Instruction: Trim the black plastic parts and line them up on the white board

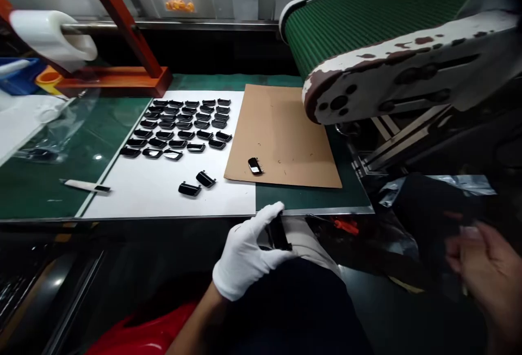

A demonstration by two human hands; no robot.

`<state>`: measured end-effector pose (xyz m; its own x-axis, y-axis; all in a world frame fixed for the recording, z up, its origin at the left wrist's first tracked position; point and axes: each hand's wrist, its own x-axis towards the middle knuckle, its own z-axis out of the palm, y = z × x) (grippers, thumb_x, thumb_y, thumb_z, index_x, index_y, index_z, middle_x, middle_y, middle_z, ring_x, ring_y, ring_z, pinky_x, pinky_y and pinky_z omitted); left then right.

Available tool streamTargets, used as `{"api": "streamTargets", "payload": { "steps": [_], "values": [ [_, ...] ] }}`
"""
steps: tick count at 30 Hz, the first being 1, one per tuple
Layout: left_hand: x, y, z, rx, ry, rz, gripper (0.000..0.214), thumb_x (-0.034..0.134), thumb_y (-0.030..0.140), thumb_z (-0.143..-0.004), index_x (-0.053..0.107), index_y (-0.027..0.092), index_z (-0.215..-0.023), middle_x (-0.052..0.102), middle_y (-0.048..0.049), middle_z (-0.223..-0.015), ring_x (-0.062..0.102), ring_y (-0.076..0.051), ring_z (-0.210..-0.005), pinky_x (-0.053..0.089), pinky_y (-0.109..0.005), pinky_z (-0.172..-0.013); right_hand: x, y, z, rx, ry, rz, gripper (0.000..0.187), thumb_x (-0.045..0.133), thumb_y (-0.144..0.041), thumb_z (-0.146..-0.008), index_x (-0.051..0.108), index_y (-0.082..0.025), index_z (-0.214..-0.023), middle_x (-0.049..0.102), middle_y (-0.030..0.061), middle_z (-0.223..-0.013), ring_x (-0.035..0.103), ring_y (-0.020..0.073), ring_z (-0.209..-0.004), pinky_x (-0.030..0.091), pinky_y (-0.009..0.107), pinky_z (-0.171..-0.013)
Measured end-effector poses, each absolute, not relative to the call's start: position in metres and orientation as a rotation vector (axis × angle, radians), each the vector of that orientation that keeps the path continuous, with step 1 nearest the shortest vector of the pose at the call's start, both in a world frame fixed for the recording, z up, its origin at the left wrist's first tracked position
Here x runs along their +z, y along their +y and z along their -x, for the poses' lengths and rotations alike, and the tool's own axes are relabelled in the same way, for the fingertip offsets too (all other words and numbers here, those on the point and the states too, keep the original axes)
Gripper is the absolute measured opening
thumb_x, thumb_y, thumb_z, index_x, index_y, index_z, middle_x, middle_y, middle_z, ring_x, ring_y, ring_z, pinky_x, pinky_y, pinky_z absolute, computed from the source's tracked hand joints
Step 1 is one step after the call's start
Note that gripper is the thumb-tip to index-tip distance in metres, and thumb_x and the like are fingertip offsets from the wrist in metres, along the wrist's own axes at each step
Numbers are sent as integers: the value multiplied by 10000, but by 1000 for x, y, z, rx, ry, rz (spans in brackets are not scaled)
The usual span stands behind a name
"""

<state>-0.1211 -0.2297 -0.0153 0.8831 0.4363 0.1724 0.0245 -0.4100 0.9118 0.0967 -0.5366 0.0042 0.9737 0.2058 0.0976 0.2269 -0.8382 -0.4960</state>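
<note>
The left hand (248,251), in a white cotton glove, is pinching a glossy black plastic part (278,232) between thumb and fingers, holding it nearly upright over the person's dark-clothed lap (293,306), just short of the table's near edge. The right hand (485,268), bare and blurred, is hovering well to the right of the left hand. Its fingers appear loosely curled, though the blur means I cannot tell whether it is holding anything. A dark bag (424,219) with crumpled silver foil (438,185) is sitting just beyond the right hand, and an orange-handled tool (346,226) is lying between the two hands, further out.

Straight ahead of the left hand, a white sheet (220,203) is lying on a green table mat (49,192), with rows of matching black parts (183,126) lined up on it. Two loose black parts (190,189) are resting nearer the left hand, apart from the rows. To the right of the sheet, a brown cardboard sheet (277,137) is carrying one more black part (255,166). Farther ahead and to the right of the cardboard, a green conveyor belt (346,23) is running over a chipped white frame (408,67). Far ahead and left of the left hand, a roll of stretch film (51,37) is sitting beside an orange metal stand (118,78).
</note>
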Motion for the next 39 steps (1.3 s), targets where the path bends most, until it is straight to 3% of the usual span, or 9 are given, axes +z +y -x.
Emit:
{"api": "streamTargets", "payload": {
  "steps": [4,8,12,15,20,25,39],
  "values": [
    [-4,-235,122,482,319,-1909,739,810,334,-641,514,146,-1291,620,-88,-1233,611,-224,-1101,496,-284,-984,25,-481,-60,382,-484,2326,394,459,-554,-834,627,-244,-1008,605,49,-755,558,200,-619,477,358,-617],
    [6,-241,123,493,310,-1926,752,827,309,-615,523,157,-1286,635,-78,-1207,635,-215,-1053,501,-282,-972,49,-434,-39,659,-1005,2147,406,355,-513,-900,605,-236,-1061,647,64,-926,603,206,-796,479,332,-686],
    [13,-245,126,455,294,-1934,809,820,331,-623,471,160,-1333,640,-72,-1198,639,-205,-1040,517,-252,-930,63,-401,-23,702,-1447,2201,540,389,-730,-775,536,-218,-864,554,-13,-638,496,158,-546,365,291,-509],
    [16,-246,129,408,308,-1904,892,815,369,-622,401,152,-1382,652,-80,-1176,642,-214,-1031,515,-261,-923,67,-385,-16,624,-1642,2266,607,458,-823,-633,428,-225,-734,509,-42,-586,435,135,-489,282,282,-477],
    [12,-245,134,403,299,-1798,918,815,392,-614,381,199,-1399,625,-66,-1228,615,-231,-1085,484,-267,-965,73,-366,-13,615,-1825,2294,622,451,-834,-625,406,-226,-748,543,-23,-624,450,145,-489,238,278,-477],
    [8,-244,137,411,314,-1702,914,837,338,-589,408,209,-1386,615,-67,-1241,595,-250,-1118,461,-287,-999,78,-355,-10,712,-1889,2339,618,470,-818,-635,438,-217,-776,604,20,-696,505,186,-535,268,295,-500],
    [-2,-246,136,416,329,-1575,896,846,320,-576,443,186,-1364,617,-82,-1239,594,-270,-1119,472,-316,-1003,62,-356,-8,457,-2099,2456,695,233,-819,-735,504,-184,-813,626,59,-643,627,299,-545,162,315,-480]
  ]
}}
